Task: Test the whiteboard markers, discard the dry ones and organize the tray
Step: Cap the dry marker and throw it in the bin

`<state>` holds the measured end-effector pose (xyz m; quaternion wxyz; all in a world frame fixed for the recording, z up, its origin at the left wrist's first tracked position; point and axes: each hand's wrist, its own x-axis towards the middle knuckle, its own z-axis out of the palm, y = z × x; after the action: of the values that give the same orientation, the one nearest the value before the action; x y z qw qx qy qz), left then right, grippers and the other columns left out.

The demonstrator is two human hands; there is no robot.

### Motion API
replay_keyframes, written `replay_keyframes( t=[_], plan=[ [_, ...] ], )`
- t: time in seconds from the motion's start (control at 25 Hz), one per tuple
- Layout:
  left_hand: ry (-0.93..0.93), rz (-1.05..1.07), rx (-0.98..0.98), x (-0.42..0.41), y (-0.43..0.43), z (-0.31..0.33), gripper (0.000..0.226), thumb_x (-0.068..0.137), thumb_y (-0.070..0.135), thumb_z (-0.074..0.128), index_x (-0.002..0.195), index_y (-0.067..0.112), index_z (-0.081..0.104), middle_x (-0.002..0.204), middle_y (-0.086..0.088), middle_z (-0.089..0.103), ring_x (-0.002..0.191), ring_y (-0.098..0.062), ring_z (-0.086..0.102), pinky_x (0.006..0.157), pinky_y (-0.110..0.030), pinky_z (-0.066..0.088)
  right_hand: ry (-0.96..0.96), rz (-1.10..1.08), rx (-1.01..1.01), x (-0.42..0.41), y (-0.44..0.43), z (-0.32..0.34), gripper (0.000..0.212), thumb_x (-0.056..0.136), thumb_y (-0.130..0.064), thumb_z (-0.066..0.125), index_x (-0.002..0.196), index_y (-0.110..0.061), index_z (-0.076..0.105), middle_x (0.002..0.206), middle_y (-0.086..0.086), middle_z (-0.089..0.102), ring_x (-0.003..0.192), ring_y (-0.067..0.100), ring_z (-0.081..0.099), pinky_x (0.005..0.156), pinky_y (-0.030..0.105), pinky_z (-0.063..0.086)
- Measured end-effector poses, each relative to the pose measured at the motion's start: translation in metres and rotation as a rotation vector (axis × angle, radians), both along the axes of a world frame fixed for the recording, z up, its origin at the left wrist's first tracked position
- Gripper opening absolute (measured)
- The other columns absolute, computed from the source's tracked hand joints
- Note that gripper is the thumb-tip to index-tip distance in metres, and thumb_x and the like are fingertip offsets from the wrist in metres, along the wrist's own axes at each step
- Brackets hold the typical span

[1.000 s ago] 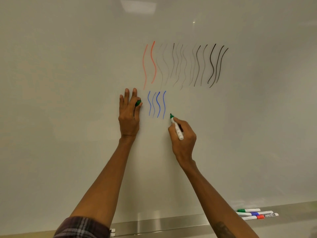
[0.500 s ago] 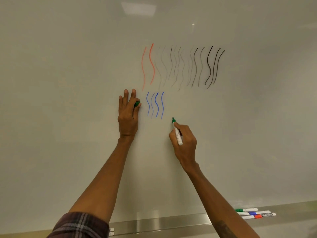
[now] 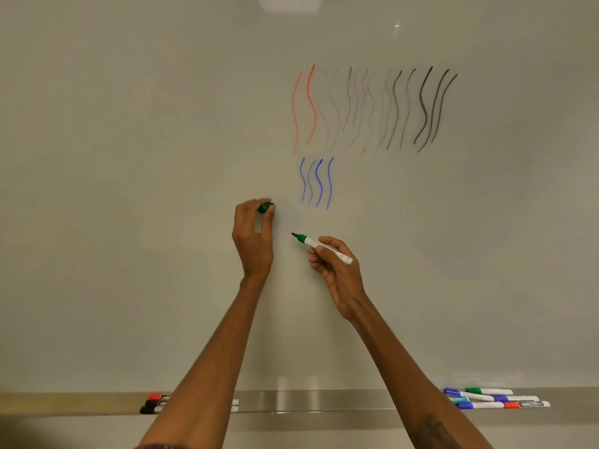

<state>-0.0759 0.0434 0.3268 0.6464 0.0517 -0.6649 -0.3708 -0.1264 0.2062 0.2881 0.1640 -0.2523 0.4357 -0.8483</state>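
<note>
Noted: a pale rectangular reflection of a ceiling light (image 3: 290, 3) at the top edge of the glossy white whiteboard (image 3: 129, 189); a small bright glint (image 3: 396, 25) lower right of it.

Uncapped green marker (image 3: 321, 246) tilted, tip up-left; green cap (image 3: 266, 207) apart.

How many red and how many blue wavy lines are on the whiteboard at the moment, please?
Red lines: 2
Blue lines: 4
Total: 6
</note>
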Motion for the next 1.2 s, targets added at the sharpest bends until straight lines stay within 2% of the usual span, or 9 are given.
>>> replay_keyframes(
  t=[0.2,0.36,0.56,0.88,1.08,1.2],
  plan=[
    [-0.077,-0.183,0.353,0.026,-0.005,-0.036,0.031,0.094,0.019,0.067,0.125,0.018,0.068,0.111,0.010,0.069,0.105,-0.006,0.065,0.091,-0.018,0.049,-0.104,0.027,-0.015,0.017,-0.028,-0.012,0.022,0.091,-0.008,0.066,0.111,0.002,0.067,0.093,0.020,0.070,0.081,0.023,0.067,0.077,0.029,0.058],
    [-0.106,-0.244,0.557,0.040,-0.010,-0.058,0.030,0.097,0.024,0.063,0.125,0.017,0.069,0.108,0.015,0.071,0.106,-0.004,0.067,0.100,-0.028,0.051,-0.152,0.059,-0.002,0.028,-0.042,-0.027,0.025,0.092,-0.009,0.066,0.112,0.005,0.067,0.099,0.023,0.071,0.088,0.027,0.069,0.083,0.032,0.059],
    [-0.130,-0.274,0.593,0.051,-0.012,-0.079,0.029,0.099,0.026,0.059,0.124,0.016,0.069,0.114,0.014,0.071,0.111,-0.008,0.066,0.102,-0.035,0.052,-0.116,0.088,0.084,0.040,-0.051,-0.039,0.026,0.093,-0.010,0.063,0.113,0.005,0.067,0.102,0.026,0.071,0.089,0.029,0.070,0.082,0.032,0.059],
    [-0.123,-0.253,0.626,0.068,-0.023,-0.100,0.023,0.101,0.024,0.056,0.117,0.020,0.072,0.114,0.000,0.073,0.107,-0.018,0.068,0.098,-0.038,0.055,-0.076,0.093,0.146,0.051,-0.059,-0.051,0.023,0.095,-0.010,0.061,0.113,0.003,0.067,0.100,0.025,0.071,0.086,0.029,0.071,0.080,0.032,0.060],
    [-0.111,-0.262,0.617,0.073,-0.020,-0.106,0.021,0.101,0.023,0.055,0.114,0.026,0.071,0.115,0.006,0.072,0.109,-0.015,0.067,0.095,-0.030,0.055,-0.032,0.099,0.190,0.057,-0.066,-0.053,0.022,0.095,-0.011,0.061,0.113,0.000,0.068,0.099,0.023,0.073,0.085,0.029,0.071,0.079,0.032,0.060],
    [-0.103,-0.251,0.619,0.073,-0.023,-0.109,0.022,0.101,0.023,0.056,0.117,0.022,0.071,0.116,0.005,0.072,0.110,-0.014,0.067,0.094,-0.028,0.055,-0.025,0.111,0.188,0.059,-0.069,-0.055,0.022,0.094,-0.011,0.063,0.113,-0.002,0.068,0.101,0.019,0.073,0.089,0.030,0.073,0.081,0.032,0.060]
  ],
)
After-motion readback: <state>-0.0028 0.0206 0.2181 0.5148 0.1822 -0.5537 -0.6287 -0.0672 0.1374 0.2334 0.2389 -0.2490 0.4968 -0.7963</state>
